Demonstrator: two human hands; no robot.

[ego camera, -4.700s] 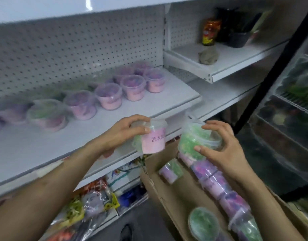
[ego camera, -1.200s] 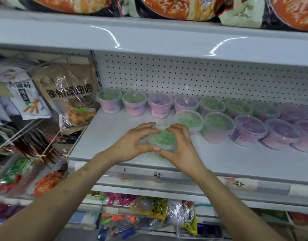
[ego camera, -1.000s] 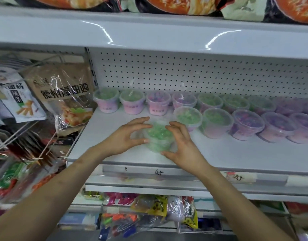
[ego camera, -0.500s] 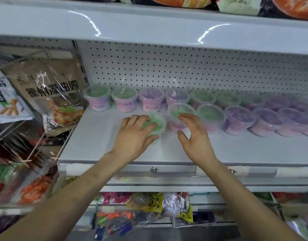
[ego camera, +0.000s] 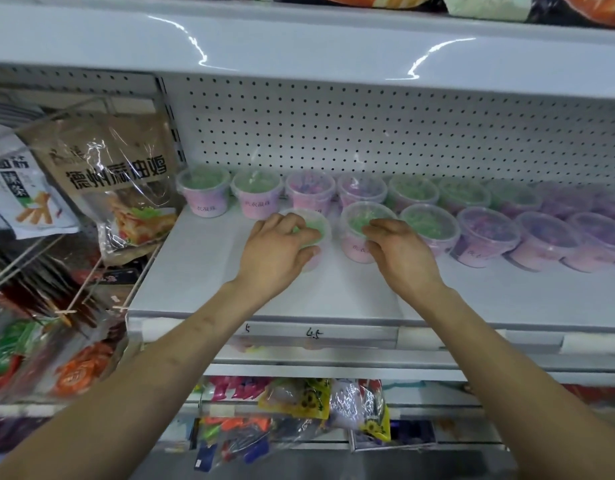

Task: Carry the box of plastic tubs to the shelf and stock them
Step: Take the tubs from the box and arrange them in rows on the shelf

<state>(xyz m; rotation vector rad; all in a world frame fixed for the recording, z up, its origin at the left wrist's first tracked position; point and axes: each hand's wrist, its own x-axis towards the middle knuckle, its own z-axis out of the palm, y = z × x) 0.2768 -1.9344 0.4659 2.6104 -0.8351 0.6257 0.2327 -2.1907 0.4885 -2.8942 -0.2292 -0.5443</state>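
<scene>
clear plastic, green inside: your left hand [ego camera: 276, 249] wraps the new tub [ego camera: 308, 225] to park it in the front row, touching the white shelf [ego camera: 202, 271]; your right hand [ego camera: 398, 252] curls loosely on the next tub [ego camera: 363, 233], maybe to line them up; the box is not in view; snack bags [ego camera: 112, 178] hang on the left; a dotted wall [ego camera: 334, 133] stands behind.

White metal shelving unit fills view. Pegboard back panel [ego camera: 334, 133] white, perforated in regular dot grid. Upper shelf fascia [ego camera: 299, 39] glossy, shows curved reflections of overhead light. Price rail [ego camera: 313, 336] along shelf front edge carries handwritten "4.5". Left bay: wire hooks [ego camera: 39, 258] hold bagged snacks [ego camera: 108, 174]. Lower tier: more packaged goods [ego camera: 299, 410], partly blurred.
</scene>
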